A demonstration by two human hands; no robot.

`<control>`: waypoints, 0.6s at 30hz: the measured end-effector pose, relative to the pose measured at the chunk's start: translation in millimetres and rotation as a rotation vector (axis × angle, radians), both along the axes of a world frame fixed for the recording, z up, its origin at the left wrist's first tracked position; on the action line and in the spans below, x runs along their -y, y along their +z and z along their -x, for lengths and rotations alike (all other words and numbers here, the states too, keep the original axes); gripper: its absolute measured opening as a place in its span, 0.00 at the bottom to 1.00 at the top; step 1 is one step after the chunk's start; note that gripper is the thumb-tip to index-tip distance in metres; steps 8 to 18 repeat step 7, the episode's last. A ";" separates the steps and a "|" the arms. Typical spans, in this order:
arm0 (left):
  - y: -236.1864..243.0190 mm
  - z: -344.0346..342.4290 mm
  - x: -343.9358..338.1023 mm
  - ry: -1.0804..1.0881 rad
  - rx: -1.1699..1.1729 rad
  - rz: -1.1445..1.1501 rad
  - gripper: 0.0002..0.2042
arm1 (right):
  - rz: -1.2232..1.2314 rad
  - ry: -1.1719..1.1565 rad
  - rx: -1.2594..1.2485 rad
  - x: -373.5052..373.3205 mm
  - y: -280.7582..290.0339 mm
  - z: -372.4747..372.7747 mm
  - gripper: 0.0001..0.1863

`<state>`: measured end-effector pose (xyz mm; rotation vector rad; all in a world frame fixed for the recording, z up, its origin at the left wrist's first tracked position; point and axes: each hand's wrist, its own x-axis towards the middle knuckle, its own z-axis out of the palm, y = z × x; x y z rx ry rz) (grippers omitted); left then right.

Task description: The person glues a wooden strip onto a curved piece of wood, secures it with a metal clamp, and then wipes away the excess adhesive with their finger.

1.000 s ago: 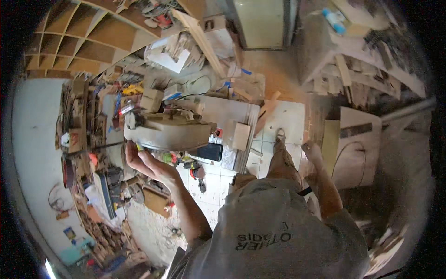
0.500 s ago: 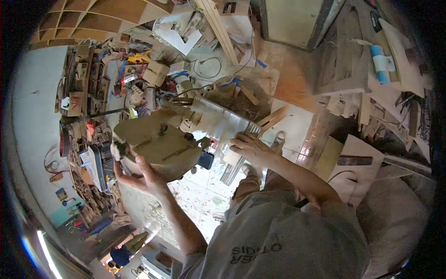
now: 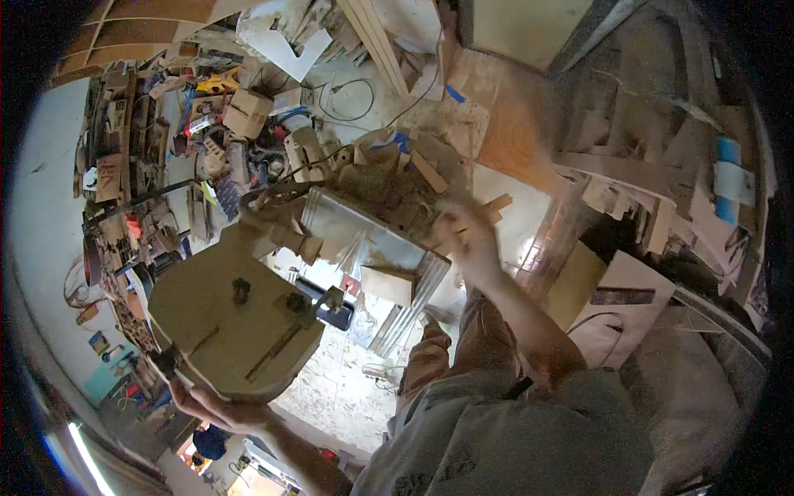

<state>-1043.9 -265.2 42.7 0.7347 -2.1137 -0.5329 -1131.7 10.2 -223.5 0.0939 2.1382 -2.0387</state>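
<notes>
A wide, dusty tan machine cover (image 3: pixel 240 310) with rounded corners, dark knobs and long slots fills the left of the view. My left hand (image 3: pixel 219 407) grips its near lower edge, beside a dark latch (image 3: pixel 165 361); the fingertips are partly hidden behind the edge. To the right stands a worn metal machine table (image 3: pixel 351 223) with a ribbed front part. A pale wooden block (image 3: pixel 387 285) rests on that table. My right hand (image 3: pixel 467 236) is in the air just beyond the table's right end, smeared by motion, so its fingers are unclear.
Wood offcuts (image 3: pixel 430 172) and blue scraps lie in a dusty heap behind the table. Shelves at the left carry a cardboard box (image 3: pixel 246 113), tools and clutter. A cable (image 3: pixel 347 99) curls on the floor. Boards (image 3: pixel 620 298) lean at the right. Another person (image 3: pixel 208 444) is far off, lower left.
The cover has shifted left and nearer, with my left hand staying on its edge. My right hand has come away from the wooden block and table and risen off to the far right.
</notes>
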 end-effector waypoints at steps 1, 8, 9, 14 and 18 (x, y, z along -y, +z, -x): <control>-0.3 -2.7 3.4 0.002 0.058 0.074 0.25 | -0.281 -0.044 -0.018 -4.8 -32.6 19.6 0.18; 7.7 -16.2 26.3 -0.055 0.247 0.240 0.32 | -0.654 0.308 0.092 18.5 -166.1 66.2 0.35; 7.7 -16.2 26.3 -0.055 0.247 0.240 0.32 | -0.654 0.308 0.092 18.5 -166.1 66.2 0.35; 7.7 -16.2 26.3 -0.055 0.247 0.240 0.32 | -0.654 0.308 0.092 18.5 -166.1 66.2 0.35; 7.7 -16.2 26.3 -0.055 0.247 0.240 0.32 | -0.654 0.308 0.092 18.5 -166.1 66.2 0.35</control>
